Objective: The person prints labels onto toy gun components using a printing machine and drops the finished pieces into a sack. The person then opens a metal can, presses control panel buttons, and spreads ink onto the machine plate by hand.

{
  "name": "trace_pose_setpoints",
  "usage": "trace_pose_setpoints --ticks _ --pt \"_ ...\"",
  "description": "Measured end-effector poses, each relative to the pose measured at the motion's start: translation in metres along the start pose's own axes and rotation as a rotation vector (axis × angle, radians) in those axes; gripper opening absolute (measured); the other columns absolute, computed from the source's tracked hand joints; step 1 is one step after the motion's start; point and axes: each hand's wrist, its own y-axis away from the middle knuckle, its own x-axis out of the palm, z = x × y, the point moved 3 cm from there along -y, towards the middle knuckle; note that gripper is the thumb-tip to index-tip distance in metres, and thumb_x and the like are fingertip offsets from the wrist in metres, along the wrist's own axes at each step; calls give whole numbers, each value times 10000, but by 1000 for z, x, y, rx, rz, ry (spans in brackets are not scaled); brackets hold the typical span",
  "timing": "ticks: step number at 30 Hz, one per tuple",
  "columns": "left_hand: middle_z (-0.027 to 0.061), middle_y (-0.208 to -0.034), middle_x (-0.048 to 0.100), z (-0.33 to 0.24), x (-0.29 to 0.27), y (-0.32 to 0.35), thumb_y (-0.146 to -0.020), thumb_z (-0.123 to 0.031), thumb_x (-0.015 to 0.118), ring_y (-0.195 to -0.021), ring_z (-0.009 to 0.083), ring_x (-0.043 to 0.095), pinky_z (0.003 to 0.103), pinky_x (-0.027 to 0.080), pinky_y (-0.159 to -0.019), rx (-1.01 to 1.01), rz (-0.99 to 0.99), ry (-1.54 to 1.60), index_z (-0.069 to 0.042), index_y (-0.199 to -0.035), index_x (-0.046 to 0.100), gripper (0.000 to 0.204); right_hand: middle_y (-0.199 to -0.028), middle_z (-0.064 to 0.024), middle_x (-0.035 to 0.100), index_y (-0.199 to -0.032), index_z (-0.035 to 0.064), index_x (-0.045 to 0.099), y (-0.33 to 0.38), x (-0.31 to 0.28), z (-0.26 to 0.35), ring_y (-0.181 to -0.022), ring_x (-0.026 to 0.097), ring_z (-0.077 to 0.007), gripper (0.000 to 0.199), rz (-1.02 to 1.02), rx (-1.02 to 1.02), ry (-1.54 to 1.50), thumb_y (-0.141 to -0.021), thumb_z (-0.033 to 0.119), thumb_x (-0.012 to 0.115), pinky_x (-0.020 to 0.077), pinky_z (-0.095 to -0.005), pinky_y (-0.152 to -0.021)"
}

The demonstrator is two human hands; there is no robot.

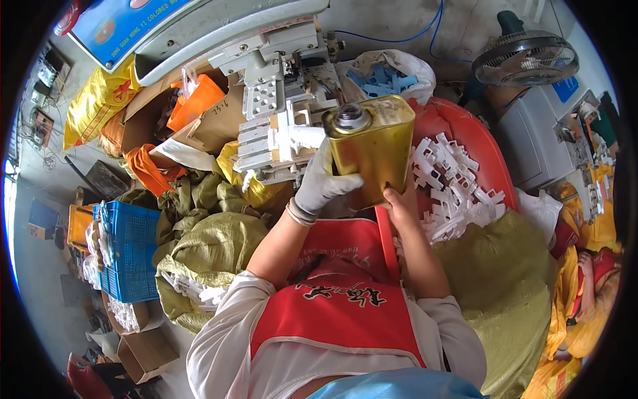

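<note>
A gold, rectangular metal can [375, 149] with a dark round cap is held up in front of me, a little tilted. Around its left side, my left hand [321, 183], in a white glove, is closed with the thumb across the front. My bare right hand [401, 205] grips the lower right of the can; some of its fingers are hidden behind it. Just left of the can, a white plastic gun-shaped part [290, 136] sits at the machine's slatted metal fixture [256, 149]. My left hand is close to that part, and the can hides some of the area behind.
To the right, a large red basin [495, 156] holds many white plastic parts [452, 179]. Behind are a bag of blue pieces [382, 80] and a fan [525, 58]. Left are a cardboard box [216, 120], woven sacks [222, 243] and a blue crate [129, 249]. Another person [598, 286] sits far right.
</note>
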Motion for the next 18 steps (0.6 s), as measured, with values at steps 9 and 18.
trace_pose_setpoints --ticks 9,18 --pt "53 -1203 583 9 3 -27 -724 -243 780 -1095 156 546 311 432 -961 95 -199 184 -16 -1307 469 700 -1088 -98 639 -1217 -2 558 -41 -18 95 -1020 598 -208 802 156 -109 845 -582 355 894 460 -319 -903" --pt "61 -1223 577 29 10 -69 -713 -160 720 -1109 161 547 324 431 -972 55 -149 136 -17 -1316 467 669 -1214 -77 599 -1316 -11 484 -75 -50 110 -1018 553 -143 790 150 1 656 -666 227 866 437 -296 -907"
